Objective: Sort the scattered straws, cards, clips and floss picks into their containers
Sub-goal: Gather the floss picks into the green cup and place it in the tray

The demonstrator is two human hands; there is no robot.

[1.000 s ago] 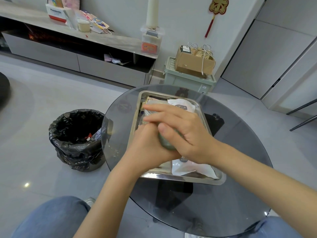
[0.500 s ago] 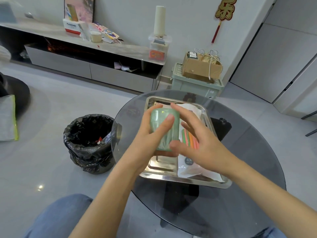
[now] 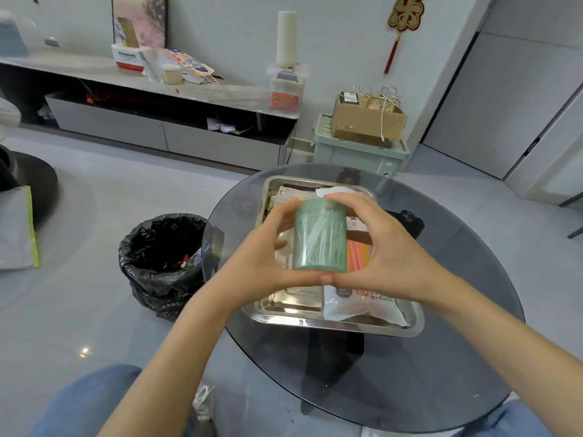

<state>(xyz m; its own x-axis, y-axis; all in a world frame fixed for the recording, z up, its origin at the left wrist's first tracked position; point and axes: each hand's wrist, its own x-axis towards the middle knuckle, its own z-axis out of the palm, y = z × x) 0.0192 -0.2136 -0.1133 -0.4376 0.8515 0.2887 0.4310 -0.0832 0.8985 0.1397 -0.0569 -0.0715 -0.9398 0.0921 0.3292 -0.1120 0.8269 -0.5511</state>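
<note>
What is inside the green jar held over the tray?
Through the translucent green jar shows a bundle of pale thin sticks, likely floss picks, leaning. The left hand and right hand cover its sides and base, so the rest is hidden.

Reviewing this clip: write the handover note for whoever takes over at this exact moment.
Left hand: grips the green jar from its left side.
Right hand: grips the same jar from the right.
Jar: roughly upright above the metal tray, pale sticks inside, likely floss picks.
Bag of coloured straws lies in the tray on the glass table.
Done: picks seem jarred. Left: set the jar down; cards and clips cannot be made out.
</note>
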